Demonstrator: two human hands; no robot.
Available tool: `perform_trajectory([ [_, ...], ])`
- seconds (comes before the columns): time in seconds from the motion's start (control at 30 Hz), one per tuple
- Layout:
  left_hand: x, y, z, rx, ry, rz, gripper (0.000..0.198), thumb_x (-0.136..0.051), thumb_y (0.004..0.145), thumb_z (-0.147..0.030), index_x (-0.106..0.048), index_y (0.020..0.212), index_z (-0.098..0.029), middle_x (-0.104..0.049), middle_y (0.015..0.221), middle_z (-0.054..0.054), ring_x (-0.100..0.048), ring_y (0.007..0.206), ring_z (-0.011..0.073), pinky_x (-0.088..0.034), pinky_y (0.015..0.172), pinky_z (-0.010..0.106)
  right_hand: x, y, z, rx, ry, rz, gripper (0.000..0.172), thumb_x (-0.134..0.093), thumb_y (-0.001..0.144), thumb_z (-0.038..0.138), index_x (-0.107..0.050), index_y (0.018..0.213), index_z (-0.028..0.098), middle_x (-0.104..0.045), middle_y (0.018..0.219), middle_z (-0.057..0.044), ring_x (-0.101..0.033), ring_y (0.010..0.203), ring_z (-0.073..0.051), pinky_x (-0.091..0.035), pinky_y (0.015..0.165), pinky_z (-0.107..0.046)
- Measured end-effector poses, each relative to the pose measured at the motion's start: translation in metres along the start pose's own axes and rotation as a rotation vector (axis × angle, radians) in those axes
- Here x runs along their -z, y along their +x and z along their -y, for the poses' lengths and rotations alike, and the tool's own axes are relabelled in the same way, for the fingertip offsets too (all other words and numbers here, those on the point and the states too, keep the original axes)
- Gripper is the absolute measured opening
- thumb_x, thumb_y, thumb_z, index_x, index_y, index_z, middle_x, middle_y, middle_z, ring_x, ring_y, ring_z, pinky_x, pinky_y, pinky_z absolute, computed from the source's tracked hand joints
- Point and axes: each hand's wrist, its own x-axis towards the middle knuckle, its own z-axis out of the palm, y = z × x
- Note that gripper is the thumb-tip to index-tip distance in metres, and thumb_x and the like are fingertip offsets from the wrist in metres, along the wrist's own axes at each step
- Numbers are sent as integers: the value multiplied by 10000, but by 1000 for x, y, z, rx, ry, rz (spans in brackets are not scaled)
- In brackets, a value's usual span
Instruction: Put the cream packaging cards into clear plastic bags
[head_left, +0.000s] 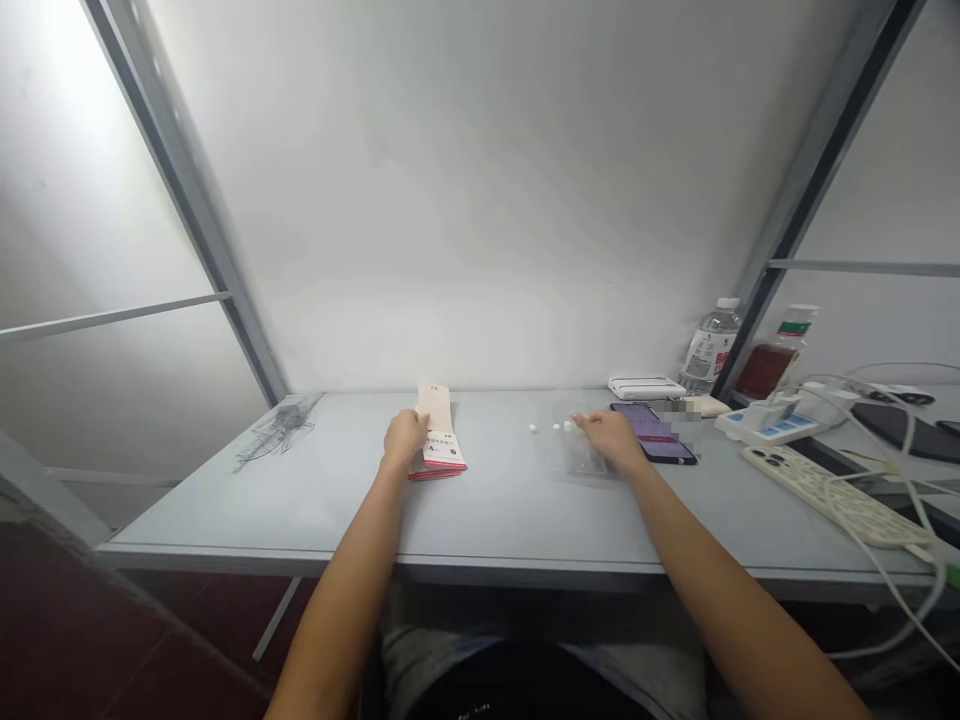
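Note:
My left hand [406, 438] is closed on the left side of a cream and white paper booklet [444, 446] with red edges and dark print. One long cream flap of it stands up toward the wall. My right hand [606, 437] pinches a clear, flat plastic bag [583, 462] on the desk; its outline is faint, and I cannot tell what is inside. Just left of those fingertips are small white pieces [556, 427], with another white piece [533, 429] farther left.
A phone with a lit purple screen [654, 433] lies right of my right hand. Behind are a white box [646, 388] and a water bottle [711, 345]. Farther right are a bottle of red liquid [774, 362], a power strip [780, 415] and loose cables. Black scribbles [279, 430] mark the desk's left.

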Motion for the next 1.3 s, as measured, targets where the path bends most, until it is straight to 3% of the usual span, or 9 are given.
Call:
perform_trajectory([
  [0.13,4,1,5,47,147,-50,271,-465,785,-407,-568,820,-159,-620,937,146,-568,880,277,-402,682,348,-1,5,-11,-52,-168,57,440,-496,687,575,-516,484,186,-547,510,-59,-559,608,-223,-366,549,-293],
  [0.23,5,0,5,35,170,-116,390,-439,791,-464,-542,1015,-162,-563,1114,152,-528,1010,271,-407,736,334,-2,7,-15,-103,-292,45,468,-465,699,613,-617,697,171,-620,691,-116,-581,764,-270,-391,618,-325],
  [0.33,6,-3,-2,-54,1,-110,428,-397,801,-507,-554,1011,-169,-584,1090,124,-576,900,212,-421,686,283,0,8,-13,-93,-272,-73,536,-431,732,605,-612,948,148,-627,872,-154,-565,879,-290,-401,682,-357],
  [0.47,4,-11,-13,-156,-296,1,418,-362,809,-500,-596,884,-161,-636,878,78,-568,613,123,-421,553,242,4,5,0,53,0,-227,485,-370,785,558,-617,871,149,-635,771,-96,-580,753,-225,-411,677,-327],
  [0.6,-4,-22,-21,-278,-269,79,420,-372,790,-511,-609,776,-165,-626,727,45,-515,506,102,-396,488,229,0,-12,22,126,316,-20,471,-385,776,561,-611,738,150,-552,525,-15,-492,451,-137,-394,503,-265],
  [0.8,-16,-30,-25,-385,-163,173,413,-361,794,-505,-596,719,-174,-606,646,21,-506,512,107,-386,523,235,-11,-38,44,303,253,174,417,-405,784,532,-598,666,181,-493,456,25,-434,417,-112,-347,471,-238],
  [0.93,-18,-30,-25,-419,-117,198,434,-328,802,-526,-583,709,-187,-605,658,14,-510,522,115,-374,526,243,-10,-38,44,295,215,182,408,-388,795,515,-594,674,184,-499,464,24,-435,427,-112,-347,481,-236],
  [1.17,-4,-21,-17,27,195,-54,601,-408,650,-714,-518,899,-178,-626,875,105,-590,802,251,-386,566,294,-2,-22,29,51,-193,-24,367,-360,814,468,-591,789,184,-617,723,-62,-565,688,-195,-390,614,-286],
  [1.3,2,-15,-8,138,293,38,728,-540,494,-735,-497,946,-166,-622,924,128,-595,843,276,-401,568,300,1,-19,20,-112,-427,52,530,-427,750,577,-538,1005,127,-574,992,-168,-540,944,-294,-415,711,-367],
])
